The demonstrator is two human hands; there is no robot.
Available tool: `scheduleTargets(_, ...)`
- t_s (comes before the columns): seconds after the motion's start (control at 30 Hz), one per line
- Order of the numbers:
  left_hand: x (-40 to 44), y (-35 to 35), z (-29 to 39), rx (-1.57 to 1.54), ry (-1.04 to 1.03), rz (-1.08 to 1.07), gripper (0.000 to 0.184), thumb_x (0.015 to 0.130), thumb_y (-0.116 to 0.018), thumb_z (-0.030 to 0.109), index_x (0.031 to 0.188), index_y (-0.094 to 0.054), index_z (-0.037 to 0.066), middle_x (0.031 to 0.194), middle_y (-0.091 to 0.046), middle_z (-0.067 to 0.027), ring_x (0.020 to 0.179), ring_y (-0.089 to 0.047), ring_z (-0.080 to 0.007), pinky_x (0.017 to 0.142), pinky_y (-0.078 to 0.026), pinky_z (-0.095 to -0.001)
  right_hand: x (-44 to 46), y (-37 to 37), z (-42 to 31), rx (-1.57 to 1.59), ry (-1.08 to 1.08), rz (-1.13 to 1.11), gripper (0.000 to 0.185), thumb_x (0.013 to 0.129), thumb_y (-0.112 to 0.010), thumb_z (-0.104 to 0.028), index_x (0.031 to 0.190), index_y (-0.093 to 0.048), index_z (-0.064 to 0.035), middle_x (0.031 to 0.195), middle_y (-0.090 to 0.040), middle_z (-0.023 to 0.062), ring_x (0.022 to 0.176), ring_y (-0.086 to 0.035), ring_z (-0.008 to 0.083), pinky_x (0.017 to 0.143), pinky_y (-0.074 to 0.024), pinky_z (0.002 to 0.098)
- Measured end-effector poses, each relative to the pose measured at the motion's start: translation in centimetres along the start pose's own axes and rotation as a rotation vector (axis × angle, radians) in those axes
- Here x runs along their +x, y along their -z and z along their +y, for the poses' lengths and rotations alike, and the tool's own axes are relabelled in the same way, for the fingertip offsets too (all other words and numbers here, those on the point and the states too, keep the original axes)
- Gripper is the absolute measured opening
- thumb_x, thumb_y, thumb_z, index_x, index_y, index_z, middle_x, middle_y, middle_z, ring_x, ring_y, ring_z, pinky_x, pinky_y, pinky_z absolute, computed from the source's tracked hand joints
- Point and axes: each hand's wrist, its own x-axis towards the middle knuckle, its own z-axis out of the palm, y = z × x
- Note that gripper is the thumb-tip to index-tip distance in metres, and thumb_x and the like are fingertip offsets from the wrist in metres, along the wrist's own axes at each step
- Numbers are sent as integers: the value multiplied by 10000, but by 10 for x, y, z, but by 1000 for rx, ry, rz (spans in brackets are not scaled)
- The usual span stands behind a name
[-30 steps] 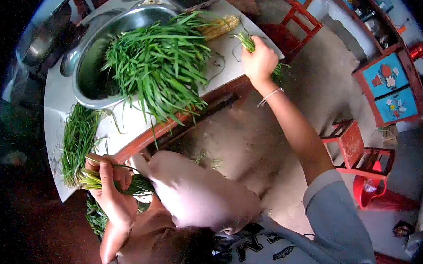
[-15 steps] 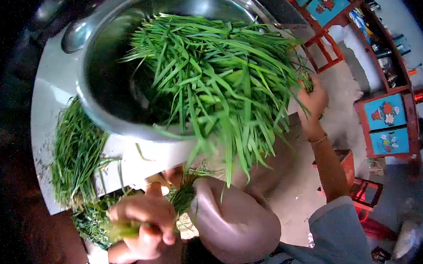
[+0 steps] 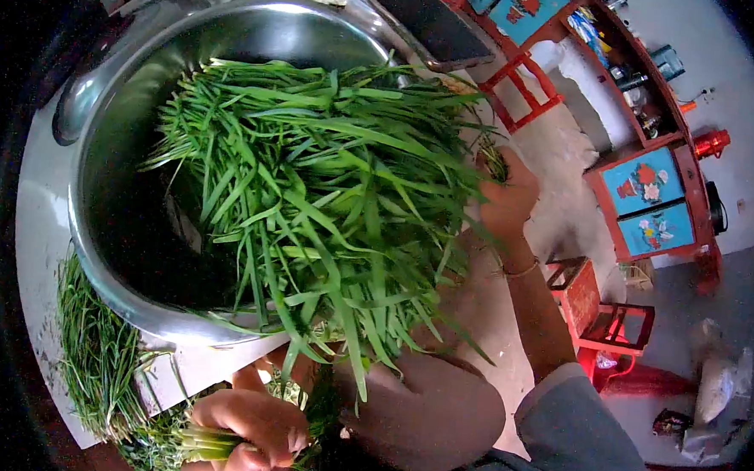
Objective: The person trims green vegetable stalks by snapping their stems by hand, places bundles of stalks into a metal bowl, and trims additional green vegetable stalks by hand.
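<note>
A large steel basin point(image 3: 95, 255) holds a thick heap of long green garlic chives point(image 3: 312, 172), leaves draping over its near and right rim. At the bottom left, my left hand point(image 3: 252, 429) is closed around a small bunch of chive stalks point(image 3: 208, 442), their pale ends pointing left. My right hand point(image 3: 511, 200), beyond the heap's right side, is closed on a small tuft of thin, wilted-looking greens point(image 3: 492, 160). Its fingers are partly hidden by the leaves.
More chives point(image 3: 94, 349) lie on the white tabletop point(image 3: 42, 192) left of the basin. Loose greens lie below them. My knee point(image 3: 428, 409) is at the lower middle. A dark tray point(image 3: 422, 25) stands behind the basin; red stools point(image 3: 574, 297) and painted cabinets point(image 3: 652, 199) are at right.
The view has shifted, so the basin, chives and right hand appear farther left, the basin also lower. My left hand appears slightly lower, with its stalks now clearer. Both hands keep their hold.
</note>
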Motion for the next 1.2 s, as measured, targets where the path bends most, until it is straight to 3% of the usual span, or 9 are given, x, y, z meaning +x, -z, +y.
scheduleTargets(0.13, 1, -11, -12, -103, 33, 123, 300, 782, -537, 311, 705, -333, 106, 472, -327, 16, 364, -270, -94, 352, -264, -235, 2, 1, -12, 18, 10, 42, 203, 615, -546, -68, 811, -547, -15, 628, -537, 109, 538, -486, 153, 539, -397, 267)
scheduleTargets(0.23, 0, -5, -10, -120, 51, 99, 274, 801, -513, 290, 710, -327, 109, 497, -307, 21, 364, -244, -87, 348, -232, -245, 1, 1, -9, 39, -103, -35, 325, 626, -642, -255, 890, -585, -74, 764, -593, 142, 704, -565, 315, 673, -430, 399)
scheduleTargets(0.3, 1, -3, -8, -107, -13, 109, 264, 821, -484, 293, 711, -323, 115, 510, -292, 25, 363, -217, -74, 341, -200, -231, 2, 6, -14, 25, -10, -31, 203, 620, -568, -101, 808, -563, -24, 639, -549, 114, 550, -518, 185, 547, -404, 277)
scheduleTargets(0.73, 11, 21, -20, -199, -122, -15, 222, 847, -432, 285, 720, -337, 130, 563, -344, 11, 323, -248, -87, 335, -285, -246, 3, 2, -10, -11, -143, -82, 209, 601, -592, -65, 804, -554, -38, 677, -587, 59, 611, -544, 122, 600, -407, 229)
scheduleTargets(0.8, 10, 23, -20, -117, -123, 58, 233, 855, -401, 291, 701, -335, 130, 544, -355, 4, 326, -296, -106, 341, -322, -256, 2, -2, -1, 15, -72, -16, 272, 625, -615, -313, 789, -562, -102, 682, -576, 116, 652, -550, 315, 572, -417, 412)
scheduleTargets(0.93, 13, 25, -19, -151, -137, 51, 232, 872, -359, 269, 689, -349, 127, 533, -376, -6, 348, -342, -116, 348, -363, -278, 3, -2, -3, 70, -122, -64, 280, 615, -624, -314, 790, -562, -104, 687, -576, 120, 663, -549, 321, 586, -415, 414)
scheduleTargets(1.03, 7, 24, -23, -335, -118, 234, 244, 878, -346, 272, 685, -356, 123, 540, -385, -9, 345, -334, -123, 349, -372, -283, 3, 1, -8, -57, -166, -101, 298, 602, -632, -291, 819, -572, -97, 724, -584, 122, 696, -555, 315, 619, -423, 405)
scheduleTargets(1.1, 8, 33, -25, -327, -105, 123, 257, 881, -331, 281, 680, -353, 122, 538, -386, -10, 338, -322, -124, 342, -367, -281, 0, -4, -6, -23, -106, 14, 188, 611, -592, -53, 794, -551, -48, 632, -552, 86, 574, -522, 122, 557, -400, 243)
scheduleTargets(1.2, -11, 48, -33, -393, -61, 43, 323, 870, -300, 381, 732, -412, 111, 589, -440, -26, 410, -383, -157, 437, -419, -319, 1, -1, -12, -88, -50, 44, 158, 618, -597, -78, 766, -548, -52, 599, -536, 90, 537, -514, 146, 533, -397, 256)
